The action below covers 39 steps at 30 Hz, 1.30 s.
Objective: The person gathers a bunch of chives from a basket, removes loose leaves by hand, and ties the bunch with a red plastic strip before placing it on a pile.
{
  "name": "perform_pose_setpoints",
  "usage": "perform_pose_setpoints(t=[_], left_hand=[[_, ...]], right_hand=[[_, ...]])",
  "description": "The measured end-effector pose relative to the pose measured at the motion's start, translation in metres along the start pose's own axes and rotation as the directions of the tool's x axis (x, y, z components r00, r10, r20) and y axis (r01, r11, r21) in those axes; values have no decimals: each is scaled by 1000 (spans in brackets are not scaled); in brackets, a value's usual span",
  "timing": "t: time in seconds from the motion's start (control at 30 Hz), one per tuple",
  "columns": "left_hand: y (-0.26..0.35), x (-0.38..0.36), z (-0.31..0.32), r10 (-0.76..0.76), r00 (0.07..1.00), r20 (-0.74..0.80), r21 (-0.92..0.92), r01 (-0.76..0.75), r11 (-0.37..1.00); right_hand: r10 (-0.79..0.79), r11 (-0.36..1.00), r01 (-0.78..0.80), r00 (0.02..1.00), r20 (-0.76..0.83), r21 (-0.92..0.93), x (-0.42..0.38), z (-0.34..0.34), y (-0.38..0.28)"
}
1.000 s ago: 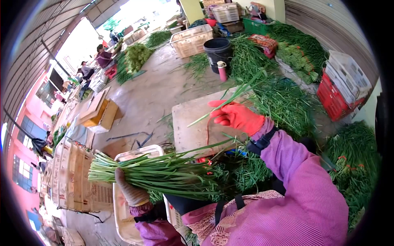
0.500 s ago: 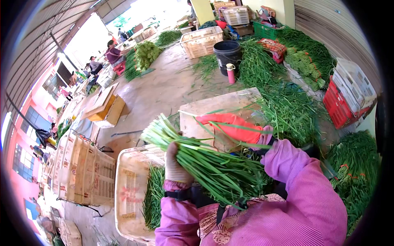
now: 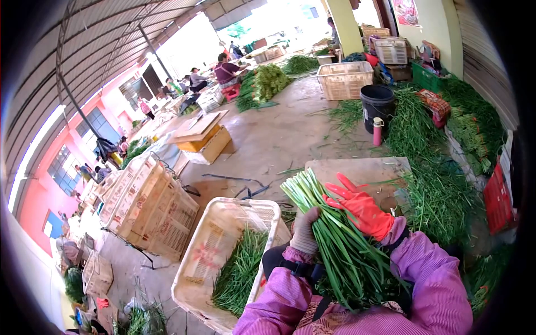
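Observation:
A thick bunch of green, grass-like leaves with pale stem ends, looking like garlic chives, lies across my lap, stems pointing away from me. My left hand, in a greyish knit glove, is closed around its left side below the pale ends. On the other side, my right hand wears a red-orange glove; its fingers are spread and rest against the stems. A worn board is just beyond the bunch. To my left stands a cream plastic crate with loose green leaves inside.
Stacked crates stand farther left, with a wooden box beyond. A black bucket and pink bottle stand ahead. Heaps of greens line the right beside a red crate. A seated person is in the background.
My view has swung left, so the scene sits farther right. My right hand has gone from reaching over the bunch to lying spread against its stems. My left hand keeps its hold.

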State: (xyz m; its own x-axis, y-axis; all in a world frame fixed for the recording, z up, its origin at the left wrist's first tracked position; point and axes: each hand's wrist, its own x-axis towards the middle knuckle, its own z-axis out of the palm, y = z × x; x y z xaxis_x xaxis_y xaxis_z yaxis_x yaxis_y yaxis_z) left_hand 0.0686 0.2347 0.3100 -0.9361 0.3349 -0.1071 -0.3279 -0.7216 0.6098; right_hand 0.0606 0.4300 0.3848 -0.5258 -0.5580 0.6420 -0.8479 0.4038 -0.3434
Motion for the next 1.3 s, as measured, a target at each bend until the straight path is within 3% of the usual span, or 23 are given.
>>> perform_pose_setpoints(t=[0.03, 0.17, 0.2, 0.27, 0.33, 0.43, 0.53, 0.63, 0.7, 0.83, 0.9, 0.93, 0.97, 1.07, 1.13, 1.17, 1.2, 1.23, 1.27, 1.3], left_hand=[[-1, 0, 0, -6, 1000, 1, 5, 6, 1000], [2, -4, 7, 13, 999, 48, 78, -17, 997], [2, -7, 12, 68, 996, 54, 84, -72, 994], [4, -17, 30, -11, 997, 80, 10, 10, 1000], [6, -15, 25, -83, 989, 119, 15, 82, 997], [1, -11, 17, -73, 994, 77, 24, 71, 997], [2, -15, 21, 20, 997, 68, 84, -26, 996], [4, -21, 29, -42, 995, 88, 16, 41, 999], [4, -25, 33, -32, 996, 79, 4, 32, 999], [5, -28, 37, -34, 989, 147, -24, 38, 999], [4, -31, 38, -56, 987, 149, -41, 63, 997], [2, -33, 37, -79, 985, 152, -57, 88, 994], [0, -29, 26, -193, 966, 170, -92, 211, 973], [-2, -25, 21, -81, 986, 148, -59, 91, 994], [-1, -26, 17, -77, 982, 171, -78, 91, 993], [-1, -25, 10, -125, 973, 192, -74, 142, 987], [2, -26, 9, -175, 962, 211, -68, 193, 979], [2, -28, 10, -179, 954, 242, -77, 202, 976], [1, -29, 9, -183, 953, 240, -77, 207, 975], [0, -29, 9, -153, 965, 212, -96, 176, 980]], right_hand=[[-8, 1000, 8, 1000, 0, 2, -1, 1, 1], [100, 895, -89, 995, -1, 438, 1, 5, 0], [89, 893, -81, 996, 2, 442, 1, 6, 1], [151, 798, -161, 986, 66, 580, -1, 6, 5], [163, 781, -177, 984, 77, 599, 0, 5, 3], [162, 782, -197, 980, 111, 592, 2, 6, 4], [78, 862, -102, 995, 69, 496, 3, 10, 6], [179, 798, -192, 981, 79, 572, 5, 13, 3], [304, 675, -296, 946, 111, 675, 5, 14, 1], [374, 605, -328, 922, 105, 726, 16, 8, -1], [431, 432, -208, 902, 2, 878, 22, 8, 0], [433, 432, -208, 901, 0, 878, 22, 5, 6], [494, 359, -192, 869, -12, 913, 18, 1, 18], [601, 259, -235, 799, 34, 937, -6, -11, 76], [756, 479, -370, 635, -159, 796, -26, -23, 106], [755, 479, -370, 636, -159, 796, -39, -32, 121], [706, 671, -499, 655, -270, 548, -51, -41, 131], [631, 775, -585, 690, -356, 239, -61, -45, 139], [635, 772, -589, 686, -356, 240, -65, -47, 135], [536, 695, -678, 710, -456, -238, -69, -50, 128]])
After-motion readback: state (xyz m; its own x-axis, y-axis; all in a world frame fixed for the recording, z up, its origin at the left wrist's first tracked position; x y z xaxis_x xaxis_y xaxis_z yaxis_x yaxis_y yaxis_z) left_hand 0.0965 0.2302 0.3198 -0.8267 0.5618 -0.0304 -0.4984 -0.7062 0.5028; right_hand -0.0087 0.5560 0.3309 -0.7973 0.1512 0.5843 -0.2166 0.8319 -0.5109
